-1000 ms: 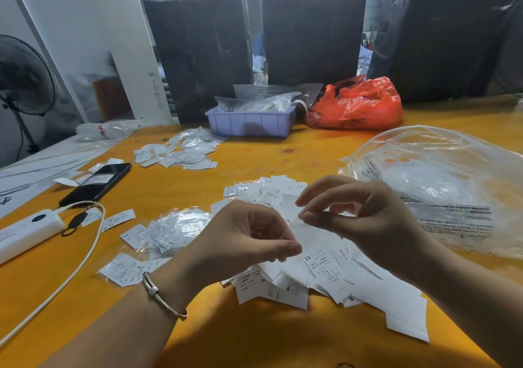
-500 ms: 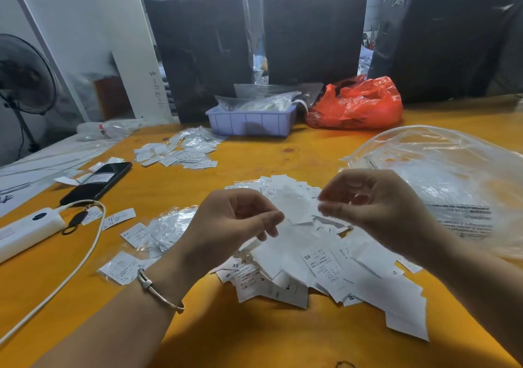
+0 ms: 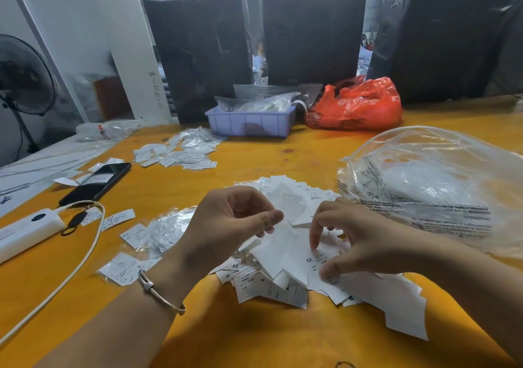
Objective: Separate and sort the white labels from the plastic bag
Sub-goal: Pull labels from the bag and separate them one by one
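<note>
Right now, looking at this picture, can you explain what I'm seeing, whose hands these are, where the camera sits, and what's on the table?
There is no machine here. A person wears a wide-angle camera on the head, so you look forward and down at their own two bare hands over an orange table.

The left hand, with a bracelet on its wrist, pinches a small clear plastic bag. The right hand reaches down with curled fingers onto a heap of white labels, apparently picking one out.

Around them lie a large clear bag, a red bag, a lilac tray, a second label pile, a black phone and a white power bank with its cable.
</note>
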### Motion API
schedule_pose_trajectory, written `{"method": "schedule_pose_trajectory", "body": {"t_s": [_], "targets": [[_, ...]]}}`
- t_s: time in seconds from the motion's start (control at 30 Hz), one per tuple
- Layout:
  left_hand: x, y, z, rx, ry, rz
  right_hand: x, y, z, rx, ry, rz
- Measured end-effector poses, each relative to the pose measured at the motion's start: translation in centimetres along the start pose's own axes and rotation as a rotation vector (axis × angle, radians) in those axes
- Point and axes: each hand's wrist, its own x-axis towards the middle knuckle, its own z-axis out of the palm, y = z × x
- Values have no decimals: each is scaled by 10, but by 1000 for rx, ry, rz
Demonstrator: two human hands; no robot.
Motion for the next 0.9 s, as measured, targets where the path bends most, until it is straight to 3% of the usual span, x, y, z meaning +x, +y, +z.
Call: {"method": "schedule_pose_trajectory", "body": {"t_s": [0.57, 0.7, 0.9], "targets": [[0, -1, 1, 15, -17, -13, -2, -7, -3, 41, 78, -31], [0, -2, 0, 19, -14, -14, -3, -8, -8, 223, 237, -71], [0, -1, 0, -16, -30, -7, -2, -3, -12, 670, 521, 31]]}}
